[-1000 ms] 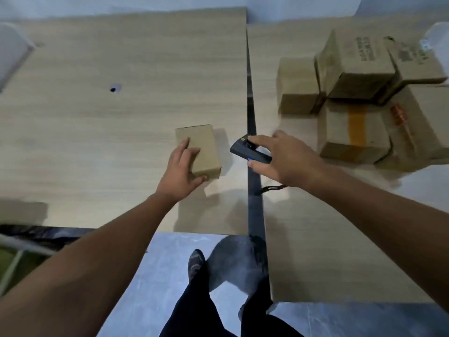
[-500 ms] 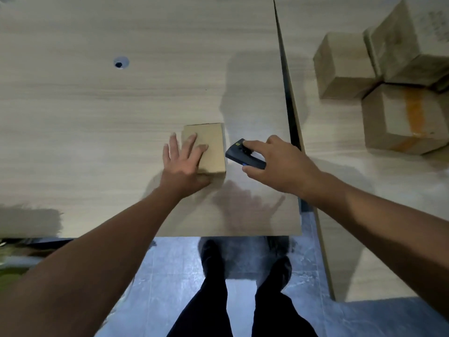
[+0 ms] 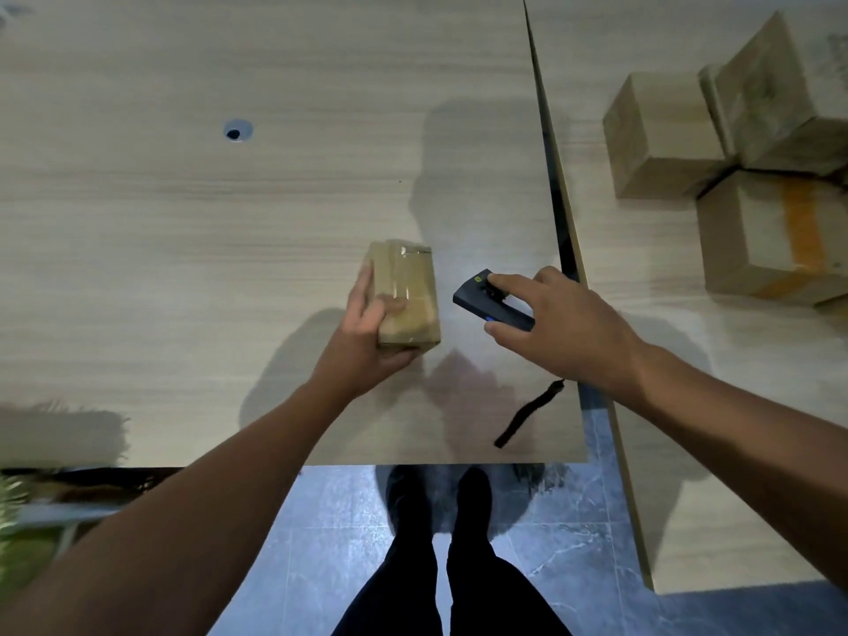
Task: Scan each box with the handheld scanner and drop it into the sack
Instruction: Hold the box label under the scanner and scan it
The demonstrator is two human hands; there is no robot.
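Small box (image 3: 408, 291) is over the left bench (image 3: 183, 268) near its front right corner, tipped up, with a clear-taped face on top; half a second ago it lay flat with a plain top showing. Cannot tell if its lower edge touches the bench. Left grip (image 3: 367, 332) now wraps the box, fingers curled over the left side onto the taped face and thumb at the near end; before, that hand lay flat on top. Scanner (image 3: 491, 302) is just right of the box, apart from it, nose aimed at it as before. Right grip (image 3: 569, 328) is closed round the scanner, index finger stretched along its top and thumb on the near side. Black wrist strap (image 3: 527, 413) trails below the right wrist across the bench top; it was out of sight in the earlier frame. A narrow gap splits this bench from a second bench (image 3: 642, 383) on the right. The pile of boxes (image 3: 665, 135) there is well apart from both hands and unmoved. Small round hole (image 3: 237, 130) in the left bench, far left of the box. Past the front edge are the blue-grey tiled floor (image 3: 330, 521) and the person's dark shoes (image 3: 472, 493).
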